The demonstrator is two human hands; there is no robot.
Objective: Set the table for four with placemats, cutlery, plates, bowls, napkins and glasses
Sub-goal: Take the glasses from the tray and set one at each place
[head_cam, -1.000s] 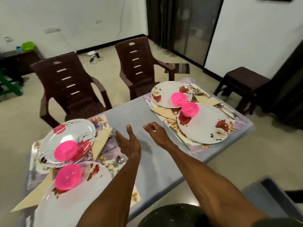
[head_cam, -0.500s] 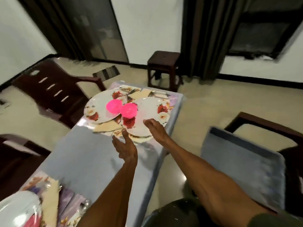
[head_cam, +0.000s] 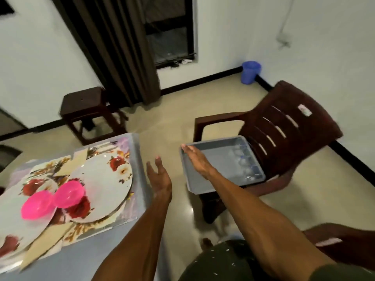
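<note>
On the grey table (head_cam: 140, 163) at left lie two floral plates (head_cam: 107, 181), each bearing a pink bowl (head_cam: 69, 193), on floral placemats (head_cam: 125, 216) with beige napkins (head_cam: 44, 244) and cutlery (head_cam: 95, 151). A grey tray (head_cam: 213, 157) sits on a brown plastic chair (head_cam: 288, 126) at right and holds several clear glasses (head_cam: 243, 161), which look blurred. My right hand (head_cam: 196, 161) stretches flat over the tray's near left part, holding nothing. My left hand (head_cam: 160, 177) hovers with relaxed fingers between the table edge and the tray, holding nothing.
A dark stool (head_cam: 87, 110) stands beyond the table by a dark curtain (head_cam: 121, 47). A blue bucket (head_cam: 250, 72) sits in the far corner. Beige floor (head_cam: 174, 122) separates table and chair. Another chair's arm (head_cam: 345, 240) shows at lower right.
My view has swung right from the table to the chair with the tray. Both hands moved from above the table toward the tray, the right one now over it.
</note>
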